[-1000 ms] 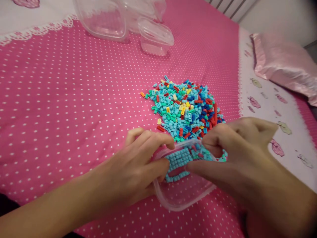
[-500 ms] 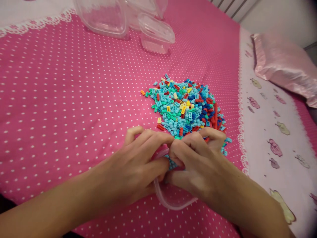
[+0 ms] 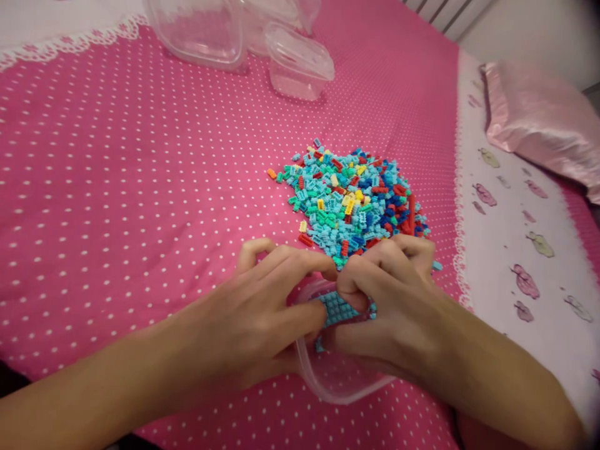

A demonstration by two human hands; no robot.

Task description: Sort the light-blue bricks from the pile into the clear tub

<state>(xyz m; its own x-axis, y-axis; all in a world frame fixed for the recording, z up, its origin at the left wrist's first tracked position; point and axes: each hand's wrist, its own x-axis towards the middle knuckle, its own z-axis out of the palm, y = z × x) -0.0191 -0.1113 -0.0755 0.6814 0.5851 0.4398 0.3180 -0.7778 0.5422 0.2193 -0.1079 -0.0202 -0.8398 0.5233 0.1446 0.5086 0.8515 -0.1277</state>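
Note:
A studded light-blue panel of joined toy bricks [image 3: 340, 308] shows between my hands, over a clear plastic container [image 3: 344, 394]. My left hand [image 3: 262, 306] is closed at the panel's left side, its thumb against the edge and its index finger bent above. From the other side, my right hand [image 3: 394, 300] grips the panel with curled fingers and thumb. A small light-blue bit [image 3: 320, 344] shows by the right thumb tip; whether it belongs to the panel I cannot tell. My fingers hide much of the panel and the container's far rim.
Just beyond my hands lies a heap of small loose toy bricks [image 3: 337, 206], mostly light blue, with red, green, yellow and dark blue. Clear plastic containers [image 3: 300, 69] stand farther back on the pink dotted bedspread [image 3: 140, 187]. A shiny pink pillow [image 3: 534, 119] lies at right.
My right hand has shifted slightly right, away from the left one. More of the light-blue panel now shows between them. The left hand has barely moved.

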